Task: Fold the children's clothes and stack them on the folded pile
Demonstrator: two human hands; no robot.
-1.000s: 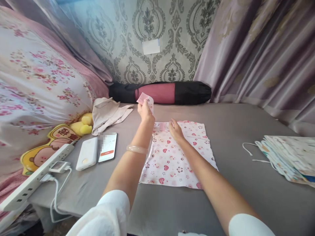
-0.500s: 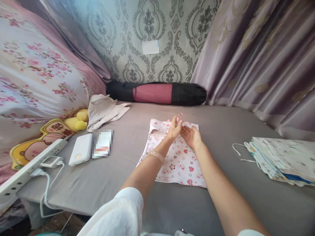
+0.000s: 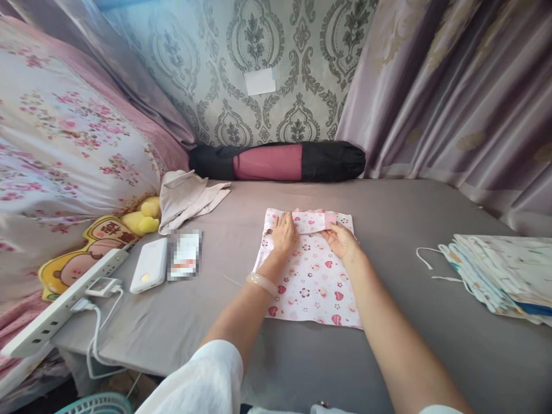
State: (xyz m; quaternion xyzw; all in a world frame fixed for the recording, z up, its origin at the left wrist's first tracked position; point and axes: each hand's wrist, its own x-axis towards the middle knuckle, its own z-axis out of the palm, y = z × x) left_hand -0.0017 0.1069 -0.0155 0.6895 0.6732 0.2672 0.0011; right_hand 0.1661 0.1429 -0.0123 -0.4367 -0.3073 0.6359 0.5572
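Observation:
A small white garment with pink hearts and flowers point(image 3: 311, 276) lies flat on the grey bed surface point(image 3: 388, 218). My left hand point(image 3: 283, 233) rests palm down on its upper left part, fingers stretched over a folded sleeve. My right hand point(image 3: 341, 239) lies on the upper right part, fingers curled at the sleeve's pink cuff edge. A pale bangle point(image 3: 261, 282) sits on my left wrist.
A stack of folded printed cloths point(image 3: 500, 270) lies at the right. A beige garment point(image 3: 185, 196), a yellow plush toy point(image 3: 138, 214), a white power bank point(image 3: 149, 265), a phone point(image 3: 184, 254) and a power strip point(image 3: 64, 303) lie at the left. A black and pink roll point(image 3: 280, 161) lies along the wall.
My left hand brought the raised sleeve across and down onto the garment. Both hands now press flat on the garment's top part.

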